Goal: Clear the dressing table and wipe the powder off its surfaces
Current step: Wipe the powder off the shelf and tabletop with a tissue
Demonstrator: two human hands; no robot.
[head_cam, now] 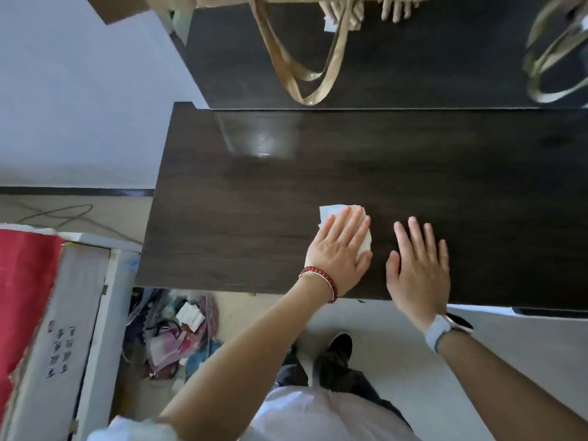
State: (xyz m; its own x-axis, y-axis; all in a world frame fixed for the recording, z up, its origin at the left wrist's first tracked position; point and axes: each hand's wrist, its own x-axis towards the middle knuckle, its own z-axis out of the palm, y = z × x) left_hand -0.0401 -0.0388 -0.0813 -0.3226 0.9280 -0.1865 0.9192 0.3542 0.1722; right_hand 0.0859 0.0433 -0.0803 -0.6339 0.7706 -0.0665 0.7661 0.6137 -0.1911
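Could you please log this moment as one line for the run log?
left hand flat on white tissue | right hand flat on dark tabletop | wiping

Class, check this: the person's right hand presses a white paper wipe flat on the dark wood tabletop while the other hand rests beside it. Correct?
Not quite. In the head view the left hand presses the white paper wipe on the dark wood tabletop; the right hand rests bare beside it.
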